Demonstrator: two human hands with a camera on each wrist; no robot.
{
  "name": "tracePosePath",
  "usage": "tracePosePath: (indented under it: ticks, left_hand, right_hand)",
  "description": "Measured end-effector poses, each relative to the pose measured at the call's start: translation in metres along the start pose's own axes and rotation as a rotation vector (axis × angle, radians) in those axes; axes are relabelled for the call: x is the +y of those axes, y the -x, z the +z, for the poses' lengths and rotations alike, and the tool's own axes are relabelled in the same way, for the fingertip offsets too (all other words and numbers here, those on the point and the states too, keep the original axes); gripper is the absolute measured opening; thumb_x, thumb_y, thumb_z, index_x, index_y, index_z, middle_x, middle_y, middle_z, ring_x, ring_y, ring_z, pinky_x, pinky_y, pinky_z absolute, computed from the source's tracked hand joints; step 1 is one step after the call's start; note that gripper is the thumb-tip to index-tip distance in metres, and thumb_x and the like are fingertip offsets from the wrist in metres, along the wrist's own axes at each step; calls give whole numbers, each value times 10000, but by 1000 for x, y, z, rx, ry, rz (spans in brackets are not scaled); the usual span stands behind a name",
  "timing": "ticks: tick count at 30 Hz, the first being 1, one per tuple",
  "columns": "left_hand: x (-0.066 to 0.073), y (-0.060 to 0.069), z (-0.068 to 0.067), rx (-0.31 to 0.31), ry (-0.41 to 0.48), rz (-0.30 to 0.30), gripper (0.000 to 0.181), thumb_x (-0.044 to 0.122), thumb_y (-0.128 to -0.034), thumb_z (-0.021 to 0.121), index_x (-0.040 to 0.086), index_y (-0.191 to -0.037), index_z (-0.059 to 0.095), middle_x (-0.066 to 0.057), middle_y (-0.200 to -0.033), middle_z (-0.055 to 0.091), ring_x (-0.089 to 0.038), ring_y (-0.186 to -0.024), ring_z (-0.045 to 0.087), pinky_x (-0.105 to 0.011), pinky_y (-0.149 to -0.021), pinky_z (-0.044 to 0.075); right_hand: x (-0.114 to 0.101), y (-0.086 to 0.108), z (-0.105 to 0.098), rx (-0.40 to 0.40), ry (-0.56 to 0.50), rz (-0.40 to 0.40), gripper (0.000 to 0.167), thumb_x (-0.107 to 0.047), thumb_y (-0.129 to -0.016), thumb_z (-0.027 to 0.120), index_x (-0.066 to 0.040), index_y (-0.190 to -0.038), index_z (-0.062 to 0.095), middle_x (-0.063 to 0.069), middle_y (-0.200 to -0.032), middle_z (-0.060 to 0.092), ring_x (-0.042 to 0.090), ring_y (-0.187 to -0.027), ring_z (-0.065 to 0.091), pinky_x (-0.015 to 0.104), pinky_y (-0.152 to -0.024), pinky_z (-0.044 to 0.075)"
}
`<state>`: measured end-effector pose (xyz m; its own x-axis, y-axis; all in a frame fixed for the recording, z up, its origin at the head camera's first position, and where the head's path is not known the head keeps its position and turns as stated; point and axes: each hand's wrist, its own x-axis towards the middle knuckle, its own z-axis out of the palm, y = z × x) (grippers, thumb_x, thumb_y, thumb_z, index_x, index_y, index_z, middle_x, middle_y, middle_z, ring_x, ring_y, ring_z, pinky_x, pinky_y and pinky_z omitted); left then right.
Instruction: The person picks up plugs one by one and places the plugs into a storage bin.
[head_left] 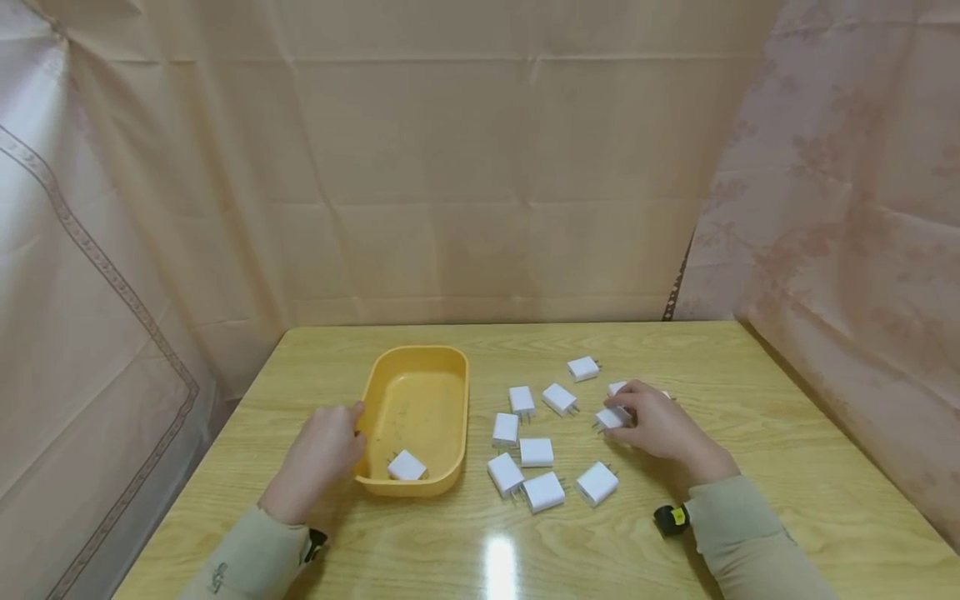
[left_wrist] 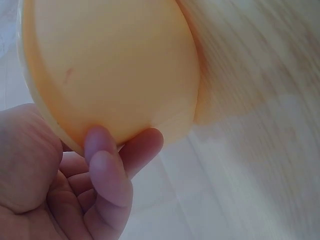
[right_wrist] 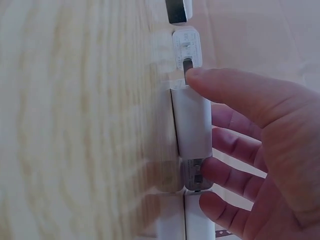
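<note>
My left hand (head_left: 318,454) grips the left rim of a yellow tray (head_left: 461,417); the left wrist view shows thumb and fingers (left_wrist: 110,180) at the edge of the tray (left_wrist: 125,65). One white plug adapter (head_left: 407,466) lies in the tray's near end. On the right, my right hand (head_left: 660,427) has thumb and fingers around a white adapter (head_left: 611,418) at table level. In the right wrist view the thumb of the hand (right_wrist: 280,130) is at the prong end of the adapter (right_wrist: 192,122), with fingertips at its other end.
Several more white adapters (head_left: 536,452) lie scattered on the wooden table (head_left: 420,550) between tray and right hand. Others (head_left: 617,387) lie just beyond the right fingers, partly hidden. Cloth curtains (head_left: 480,183) hang behind the table and at both sides.
</note>
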<state>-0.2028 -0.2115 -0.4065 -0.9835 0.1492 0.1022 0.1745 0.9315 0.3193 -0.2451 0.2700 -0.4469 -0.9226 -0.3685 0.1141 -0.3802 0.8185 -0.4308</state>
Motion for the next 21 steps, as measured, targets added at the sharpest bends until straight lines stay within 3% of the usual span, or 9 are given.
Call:
tracePosePath:
  ticks: [8, 14, 21]
  left_hand:
    - [2, 0, -3, -29, 6, -23, 469, -16, -916, 608, -153, -1361, 548, -190, -872, 629, -125, -451, 404, -232, -395, 369]
    - [3, 1, -3, -16, 8, -17, 455, -32, -905, 607, -159, -1340, 564, -254, -1038, 670, -143, -486, 437, -242, -413, 380]
    - [2, 2, -3, -6, 6, -2, 452, -37, -899, 606, -162, -1332, 569, -243, -989, 662, -141, -482, 456, -243, -411, 386]
  right_hand:
    - [-2, 2, -2, -14, -12, -9, 427, -226, -833, 856, -13, -1176, 718, 118, -1156, 598, 238, -970, 593, 386, -769, 531]
    - [-2, 2, -1, -27, -39, -23, 403, -167, -831, 848, 1, -1173, 716, 132, -1162, 595, 240, -980, 601, 343, -758, 542]
    - [-3, 3, -3, -41, -54, -20, 412, -169, -839, 840, 22, -1184, 720, 182, -1186, 649, 307, -1047, 617, 461, -860, 537]
